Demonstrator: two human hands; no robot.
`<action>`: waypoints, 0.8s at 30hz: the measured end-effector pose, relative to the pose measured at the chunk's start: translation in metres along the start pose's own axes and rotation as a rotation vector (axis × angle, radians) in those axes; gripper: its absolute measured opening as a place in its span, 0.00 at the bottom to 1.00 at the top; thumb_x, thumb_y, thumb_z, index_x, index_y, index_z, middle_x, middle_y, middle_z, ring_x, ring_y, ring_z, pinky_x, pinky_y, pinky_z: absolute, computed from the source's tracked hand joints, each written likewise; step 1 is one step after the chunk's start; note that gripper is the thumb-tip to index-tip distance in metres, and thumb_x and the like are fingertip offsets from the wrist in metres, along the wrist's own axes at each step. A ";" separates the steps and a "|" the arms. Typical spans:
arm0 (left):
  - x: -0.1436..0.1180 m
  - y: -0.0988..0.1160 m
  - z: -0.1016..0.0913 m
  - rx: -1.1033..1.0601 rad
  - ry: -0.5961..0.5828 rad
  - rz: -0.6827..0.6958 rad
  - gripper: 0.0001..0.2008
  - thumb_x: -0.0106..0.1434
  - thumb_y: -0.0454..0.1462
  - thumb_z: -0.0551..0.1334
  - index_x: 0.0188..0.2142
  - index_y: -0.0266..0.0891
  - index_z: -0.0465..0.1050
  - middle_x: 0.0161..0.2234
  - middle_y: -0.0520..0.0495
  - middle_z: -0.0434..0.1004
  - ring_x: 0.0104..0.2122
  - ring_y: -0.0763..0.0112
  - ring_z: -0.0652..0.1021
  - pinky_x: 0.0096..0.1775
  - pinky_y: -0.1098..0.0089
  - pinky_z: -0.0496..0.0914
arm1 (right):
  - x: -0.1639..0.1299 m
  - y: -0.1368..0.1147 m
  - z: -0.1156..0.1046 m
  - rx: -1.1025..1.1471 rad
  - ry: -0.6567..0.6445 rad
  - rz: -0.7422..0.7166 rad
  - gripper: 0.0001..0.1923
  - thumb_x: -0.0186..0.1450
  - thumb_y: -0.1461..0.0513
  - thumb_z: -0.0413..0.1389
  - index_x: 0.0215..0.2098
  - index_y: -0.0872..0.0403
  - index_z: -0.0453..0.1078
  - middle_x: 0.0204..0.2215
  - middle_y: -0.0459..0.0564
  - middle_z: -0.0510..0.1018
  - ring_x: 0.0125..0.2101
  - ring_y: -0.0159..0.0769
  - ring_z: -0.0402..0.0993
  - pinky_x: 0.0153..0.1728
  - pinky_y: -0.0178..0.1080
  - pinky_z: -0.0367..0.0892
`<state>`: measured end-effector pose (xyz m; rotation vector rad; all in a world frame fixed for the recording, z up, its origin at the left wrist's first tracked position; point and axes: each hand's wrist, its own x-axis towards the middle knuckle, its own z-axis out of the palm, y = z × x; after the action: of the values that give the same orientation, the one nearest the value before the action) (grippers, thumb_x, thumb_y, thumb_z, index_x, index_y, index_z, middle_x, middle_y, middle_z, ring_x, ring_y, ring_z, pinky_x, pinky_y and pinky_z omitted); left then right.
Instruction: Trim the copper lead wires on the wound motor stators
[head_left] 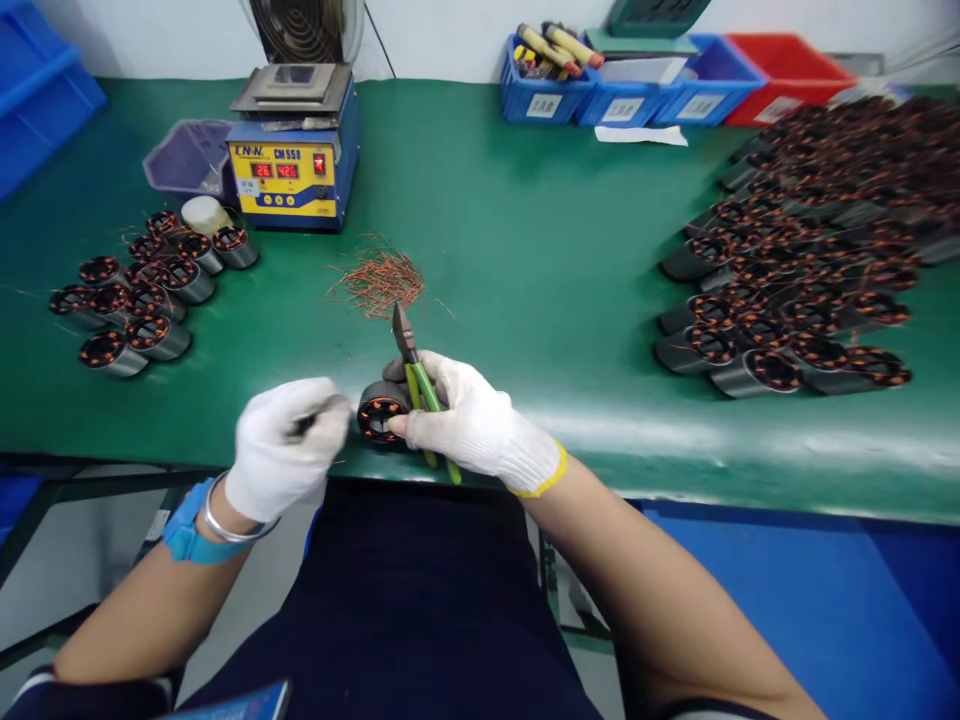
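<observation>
At the near edge of the green bench mat, about midway along it, the gloved right hand is closed around a wound motor stator and, in the same grip, a pair of green-handled side cutters whose dark tip points away toward the far edge. The stator lies on its side with its copper-wound face turned toward the left hand, which sits just beside it, fingers curled and pinched together; it seems to nip something thin and dark, perhaps a wire end, though blur hides what. A blue band and a metal bangle circle the left wrist. Just beyond the cutters lies a scatter of copper wire clippings. Toward the far left corner stands a blue soldering pot with red digits lit, and near it a cluster of stators. A much larger heap of stators fills the right side. Blue and red parts bins line the far edge.
</observation>
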<state>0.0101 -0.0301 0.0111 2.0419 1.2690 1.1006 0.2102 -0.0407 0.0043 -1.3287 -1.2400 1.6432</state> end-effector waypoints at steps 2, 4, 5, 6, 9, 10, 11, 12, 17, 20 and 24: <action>-0.008 -0.003 -0.004 -0.193 0.279 -0.063 0.12 0.61 0.34 0.56 0.21 0.42 0.61 0.18 0.54 0.64 0.18 0.74 0.68 0.22 0.70 0.63 | 0.000 0.000 -0.001 0.043 0.024 0.008 0.23 0.49 0.58 0.64 0.42 0.53 0.66 0.34 0.46 0.76 0.30 0.35 0.73 0.31 0.38 0.70; -0.014 -0.006 -0.010 -0.227 0.273 -0.131 0.09 0.60 0.34 0.55 0.23 0.42 0.63 0.20 0.54 0.67 0.18 0.74 0.69 0.21 0.70 0.63 | 0.001 0.000 -0.002 0.067 0.054 0.010 0.22 0.49 0.58 0.64 0.41 0.52 0.65 0.33 0.45 0.76 0.29 0.34 0.73 0.31 0.38 0.70; -0.016 -0.005 -0.012 -0.191 0.153 -0.194 0.06 0.59 0.35 0.57 0.26 0.42 0.67 0.22 0.54 0.70 0.19 0.73 0.70 0.21 0.70 0.64 | 0.002 0.000 -0.003 0.069 0.066 0.007 0.22 0.49 0.59 0.64 0.41 0.52 0.65 0.32 0.45 0.76 0.28 0.33 0.73 0.30 0.38 0.70; -0.016 -0.003 -0.013 -0.126 -0.021 -0.256 0.03 0.58 0.36 0.59 0.29 0.42 0.69 0.24 0.53 0.72 0.20 0.73 0.72 0.22 0.70 0.65 | 0.002 0.000 -0.003 0.062 0.073 0.002 0.22 0.49 0.59 0.64 0.40 0.52 0.66 0.32 0.45 0.76 0.27 0.33 0.73 0.29 0.37 0.69; -0.008 0.006 -0.008 -0.026 -0.475 -0.373 0.06 0.57 0.40 0.62 0.28 0.40 0.70 0.21 0.54 0.71 0.19 0.74 0.70 0.22 0.71 0.65 | 0.003 0.001 -0.002 0.029 0.087 -0.002 0.20 0.49 0.61 0.63 0.39 0.52 0.66 0.28 0.43 0.75 0.24 0.31 0.71 0.24 0.35 0.67; -0.001 0.009 -0.005 -0.073 -0.513 -0.419 0.09 0.58 0.41 0.61 0.25 0.40 0.68 0.19 0.55 0.68 0.18 0.75 0.68 0.20 0.72 0.63 | 0.003 0.001 -0.002 0.025 0.085 -0.003 0.19 0.49 0.61 0.63 0.39 0.52 0.66 0.28 0.43 0.74 0.23 0.31 0.70 0.23 0.35 0.66; 0.006 0.010 -0.002 -0.152 -0.480 -0.466 0.11 0.60 0.42 0.60 0.23 0.40 0.66 0.18 0.56 0.66 0.16 0.77 0.66 0.18 0.73 0.61 | 0.003 0.001 -0.001 0.027 0.081 -0.004 0.19 0.50 0.62 0.63 0.39 0.52 0.66 0.27 0.43 0.74 0.23 0.31 0.70 0.22 0.35 0.66; 0.014 0.010 -0.001 -0.242 -0.373 -0.504 0.12 0.61 0.42 0.60 0.23 0.41 0.65 0.17 0.57 0.64 0.15 0.79 0.64 0.16 0.73 0.58 | 0.003 0.001 -0.001 0.031 0.075 -0.005 0.18 0.50 0.62 0.63 0.38 0.52 0.66 0.27 0.43 0.75 0.23 0.31 0.70 0.23 0.35 0.66; 0.036 -0.004 -0.012 -0.428 0.320 -0.304 0.13 0.64 0.46 0.58 0.29 0.42 0.63 0.21 0.59 0.62 0.19 0.80 0.66 0.20 0.74 0.59 | 0.001 0.000 0.000 0.087 0.073 0.009 0.18 0.51 0.61 0.63 0.38 0.52 0.65 0.29 0.44 0.76 0.24 0.31 0.72 0.26 0.36 0.69; 0.026 -0.009 -0.011 -0.133 -0.062 -0.279 0.14 0.62 0.48 0.59 0.29 0.40 0.67 0.23 0.56 0.68 0.22 0.76 0.69 0.23 0.71 0.62 | 0.001 -0.002 0.000 0.096 0.109 0.033 0.17 0.51 0.61 0.63 0.37 0.52 0.65 0.27 0.43 0.75 0.22 0.31 0.70 0.24 0.36 0.67; 0.013 -0.004 0.014 0.080 -0.303 -0.285 0.17 0.59 0.47 0.60 0.21 0.39 0.63 0.19 0.56 0.62 0.21 0.76 0.64 0.24 0.72 0.60 | 0.000 -0.003 0.001 0.089 0.102 0.014 0.16 0.50 0.61 0.62 0.36 0.52 0.65 0.23 0.40 0.71 0.20 0.30 0.68 0.21 0.34 0.65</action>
<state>0.0233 -0.0163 0.0048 1.9191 1.4057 0.5956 0.2091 -0.0395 0.0073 -1.3513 -1.0886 1.6005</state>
